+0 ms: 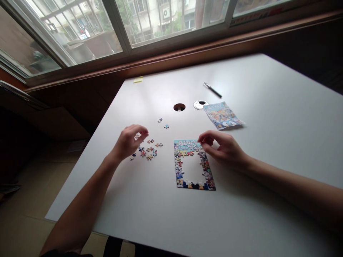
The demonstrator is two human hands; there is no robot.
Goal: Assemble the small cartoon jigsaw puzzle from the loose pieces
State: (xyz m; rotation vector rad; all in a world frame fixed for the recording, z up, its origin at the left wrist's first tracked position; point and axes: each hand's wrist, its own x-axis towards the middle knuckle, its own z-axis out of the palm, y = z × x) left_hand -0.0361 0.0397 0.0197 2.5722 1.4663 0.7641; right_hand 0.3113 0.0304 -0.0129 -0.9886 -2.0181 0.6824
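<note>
My left hand (131, 141) hovers at the upper left of a loose group of jigsaw pieces (149, 150). Its thumb and index finger come together at the tips, and any piece between them is too small to make out. A partly assembled jigsaw puzzle (179, 175) lies flat to the right, its border joined around an open middle. At that puzzle's upper right edge is my right hand (222, 146), fingers curled and thumb close to the index finger. Whatever those fingertips may pinch is hidden. Two separate pieces, one with a light blue patch (166, 126), lie farther back.
Behind the puzzle lies a crinkled picture sheet (223, 115), with a pen (213, 90) beyond it. A round cable hole (179, 107) opens in the white table (150, 214), beside its ring-shaped cover (198, 105). A yellow sticky note (138, 79) marks the far left corner.
</note>
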